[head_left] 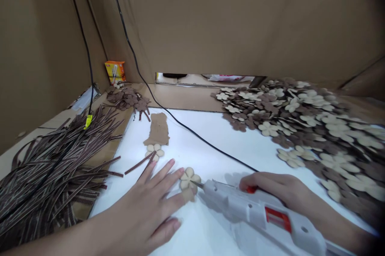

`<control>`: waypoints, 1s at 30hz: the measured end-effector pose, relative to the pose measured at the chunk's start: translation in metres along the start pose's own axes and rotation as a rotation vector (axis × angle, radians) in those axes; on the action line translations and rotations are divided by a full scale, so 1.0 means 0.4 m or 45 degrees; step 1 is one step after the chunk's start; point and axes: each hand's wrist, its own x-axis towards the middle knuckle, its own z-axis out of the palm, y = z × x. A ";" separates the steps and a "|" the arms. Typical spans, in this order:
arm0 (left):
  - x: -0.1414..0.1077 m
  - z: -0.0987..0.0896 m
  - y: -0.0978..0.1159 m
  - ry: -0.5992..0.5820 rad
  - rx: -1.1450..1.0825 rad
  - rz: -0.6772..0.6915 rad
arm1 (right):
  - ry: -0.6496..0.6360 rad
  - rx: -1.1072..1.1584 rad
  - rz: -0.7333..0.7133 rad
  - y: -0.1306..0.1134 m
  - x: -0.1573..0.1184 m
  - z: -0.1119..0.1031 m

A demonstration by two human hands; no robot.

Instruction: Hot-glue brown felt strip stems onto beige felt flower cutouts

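Note:
My right hand (279,187) is wrapped around a white hot glue gun (258,212) with red parts, its fingers partly hidden behind the body. The metal nozzle points left and meets the middle of a cream fabric flower (190,176) on the white board. My left hand (150,200) lies flat with fingers spread, fingertips at the left and lower edge of that flower. Just beyond my left fingertips lies another cream flower (155,152), with dark brown stitched strips (140,162) across and beside it. Any glue at the nozzle is too small to make out.
A heap of cream and brown flowers (300,115) covers the right side. Many brown strips (57,159) are piled at left. A torn brown piece (159,125), an orange box (115,71) and a black cable (192,131) lie farther back. Cardboard walls (210,19) enclose the board.

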 end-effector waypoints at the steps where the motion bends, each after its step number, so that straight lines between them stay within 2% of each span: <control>1: 0.000 0.000 0.000 0.000 -0.003 0.000 | -0.082 0.010 -0.002 0.004 -0.001 -0.001; 3: -0.001 0.001 0.000 -0.008 -0.005 0.000 | -0.191 0.017 0.004 0.010 -0.004 -0.002; 18: 0.001 -0.001 -0.001 -0.020 0.000 -0.009 | -0.181 -0.021 0.010 0.019 -0.005 -0.001; 21: 0.000 0.001 -0.001 0.006 -0.013 -0.012 | -0.161 -0.017 0.024 0.012 -0.003 0.000; 26: 0.002 0.002 -0.001 -0.012 -0.022 -0.016 | -0.039 -0.012 0.101 -0.005 -0.005 0.013; 30: 0.003 0.000 0.000 -0.022 -0.025 -0.015 | -0.021 -0.011 0.122 -0.010 -0.006 0.017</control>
